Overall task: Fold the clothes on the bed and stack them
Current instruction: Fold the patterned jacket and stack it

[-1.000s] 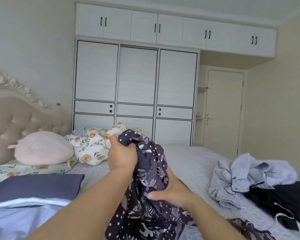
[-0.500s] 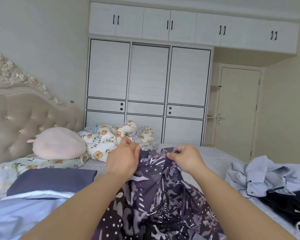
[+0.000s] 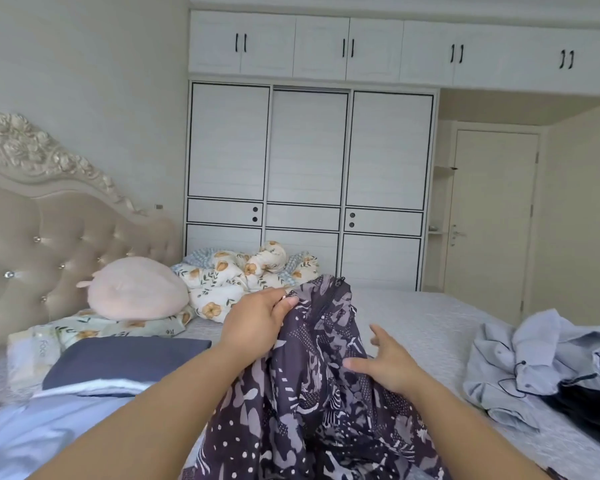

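While left hand [image 3: 257, 323] pinches, garment [image 3: 312, 393] hangs lengthwise.

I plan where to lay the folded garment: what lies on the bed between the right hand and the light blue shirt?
In the head view, only bare grey bedspread lies between the right hand and the light blue shirt.

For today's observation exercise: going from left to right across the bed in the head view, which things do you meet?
Tufted headboard → pink cushion → left hand pinching the patterned garment → open right hand → pale blue shirt.
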